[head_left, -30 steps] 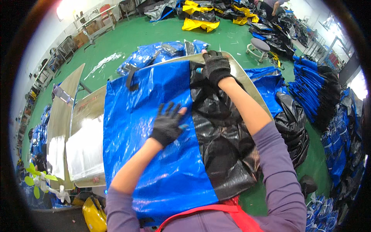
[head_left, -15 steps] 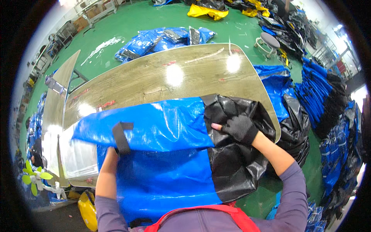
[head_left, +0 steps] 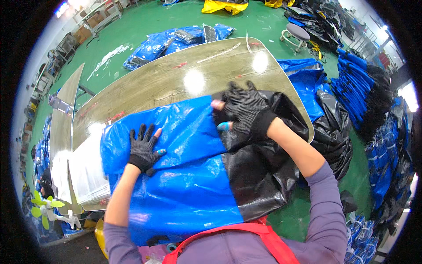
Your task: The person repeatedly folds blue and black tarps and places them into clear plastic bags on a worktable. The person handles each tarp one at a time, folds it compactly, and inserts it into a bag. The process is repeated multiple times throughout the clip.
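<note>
Blue-and-black plastic sheet (head_left: 184,189), long axis left to right mid-frame, black end (head_left: 259,180) rightward, glossy, creased, our black-gloved left hand (head_left: 143,150) and right hand (head_left: 247,106) spread over it

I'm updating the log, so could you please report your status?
Left hand spread on blue-and-black sheet, blue part. Right hand over black part. Sheet creased, partly on wood-grain table. Whitish stack close by its left edge.

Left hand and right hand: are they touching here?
Apart: the head view shows the blue sheet lying between the left hand and right hand.
</note>
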Action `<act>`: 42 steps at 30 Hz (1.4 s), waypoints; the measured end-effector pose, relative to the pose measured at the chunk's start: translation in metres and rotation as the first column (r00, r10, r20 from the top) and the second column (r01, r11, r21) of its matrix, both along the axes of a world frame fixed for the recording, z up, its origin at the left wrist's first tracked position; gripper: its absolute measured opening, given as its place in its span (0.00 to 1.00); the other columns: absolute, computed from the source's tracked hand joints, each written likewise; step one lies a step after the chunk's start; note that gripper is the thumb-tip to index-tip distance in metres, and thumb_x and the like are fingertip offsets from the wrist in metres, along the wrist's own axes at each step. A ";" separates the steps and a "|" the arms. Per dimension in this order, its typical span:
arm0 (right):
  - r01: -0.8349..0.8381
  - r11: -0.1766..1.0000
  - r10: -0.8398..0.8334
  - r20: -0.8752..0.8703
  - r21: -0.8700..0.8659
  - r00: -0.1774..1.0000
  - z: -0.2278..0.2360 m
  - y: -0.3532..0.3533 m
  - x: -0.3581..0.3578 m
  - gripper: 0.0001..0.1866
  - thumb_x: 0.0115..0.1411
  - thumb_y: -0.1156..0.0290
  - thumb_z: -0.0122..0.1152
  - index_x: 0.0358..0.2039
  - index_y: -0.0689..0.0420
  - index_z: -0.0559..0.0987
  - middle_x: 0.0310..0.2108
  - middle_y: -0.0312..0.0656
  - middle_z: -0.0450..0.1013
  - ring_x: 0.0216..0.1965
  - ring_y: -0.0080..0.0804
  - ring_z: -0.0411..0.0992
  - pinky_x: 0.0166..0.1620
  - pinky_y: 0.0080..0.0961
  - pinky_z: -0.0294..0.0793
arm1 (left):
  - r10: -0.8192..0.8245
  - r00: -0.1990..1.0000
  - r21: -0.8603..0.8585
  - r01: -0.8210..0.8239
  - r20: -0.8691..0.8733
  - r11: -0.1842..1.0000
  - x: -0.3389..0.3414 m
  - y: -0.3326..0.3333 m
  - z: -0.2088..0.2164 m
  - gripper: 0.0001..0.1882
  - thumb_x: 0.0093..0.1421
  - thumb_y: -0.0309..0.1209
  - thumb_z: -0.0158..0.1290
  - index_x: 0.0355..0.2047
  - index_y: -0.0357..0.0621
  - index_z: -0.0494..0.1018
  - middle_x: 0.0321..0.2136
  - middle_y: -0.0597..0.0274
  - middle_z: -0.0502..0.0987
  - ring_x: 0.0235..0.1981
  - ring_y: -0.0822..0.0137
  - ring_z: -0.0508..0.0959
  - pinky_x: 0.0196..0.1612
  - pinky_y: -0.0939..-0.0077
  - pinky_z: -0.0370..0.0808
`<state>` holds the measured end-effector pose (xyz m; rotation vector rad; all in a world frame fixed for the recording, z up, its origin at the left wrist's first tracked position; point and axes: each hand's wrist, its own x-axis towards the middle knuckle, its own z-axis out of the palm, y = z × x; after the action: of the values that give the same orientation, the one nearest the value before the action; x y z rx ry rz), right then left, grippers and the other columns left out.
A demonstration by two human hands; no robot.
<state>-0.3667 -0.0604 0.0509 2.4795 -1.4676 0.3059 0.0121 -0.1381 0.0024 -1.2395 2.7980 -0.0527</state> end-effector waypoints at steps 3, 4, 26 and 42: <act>0.376 0.896 -0.371 -0.066 0.236 0.926 -0.037 -0.002 -0.011 0.46 0.51 0.34 0.53 0.67 0.41 0.54 0.67 0.45 0.50 0.67 0.53 0.48 0.63 0.67 0.41 | 0.133 0.991 -0.030 -0.134 -0.029 0.991 0.000 -0.020 -0.025 0.39 0.54 0.54 0.52 0.63 0.52 0.59 0.65 0.46 0.54 0.66 0.42 0.51 0.64 0.39 0.43; 0.347 0.920 -0.346 -0.041 0.182 0.937 -0.050 -0.005 -0.015 0.47 0.52 0.33 0.52 0.67 0.41 0.52 0.67 0.45 0.50 0.67 0.53 0.47 0.63 0.67 0.41 | 0.180 0.984 0.023 -0.180 -0.003 0.983 -0.008 -0.024 -0.024 0.39 0.54 0.54 0.52 0.63 0.52 0.60 0.65 0.45 0.54 0.66 0.42 0.51 0.64 0.39 0.44; 0.107 0.954 -0.207 0.353 0.281 0.913 0.020 0.210 0.000 0.11 0.56 0.60 0.57 0.34 0.50 0.81 0.44 0.43 0.77 0.49 0.49 0.72 0.54 0.45 0.69 | -0.716 0.563 -0.100 0.753 -0.412 0.650 -0.207 0.110 -0.028 0.30 0.57 0.52 0.50 0.59 0.59 0.66 0.61 0.42 0.60 0.64 0.35 0.52 0.66 0.42 0.43; 0.287 0.684 -0.518 0.170 0.671 0.838 -0.054 0.043 -0.053 0.28 0.56 0.40 0.53 0.36 0.53 0.83 0.38 0.50 0.78 0.42 0.48 0.76 0.46 0.38 0.72 | 0.180 0.960 0.528 -0.040 -0.216 0.848 0.182 0.142 0.104 0.33 0.51 0.23 0.61 0.58 0.41 0.66 0.54 0.53 0.72 0.53 0.62 0.71 0.55 0.68 0.69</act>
<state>-0.4198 -0.0179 -0.0028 2.5075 -2.5974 0.1904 0.1945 0.0044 0.1064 -1.3243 2.6409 0.8773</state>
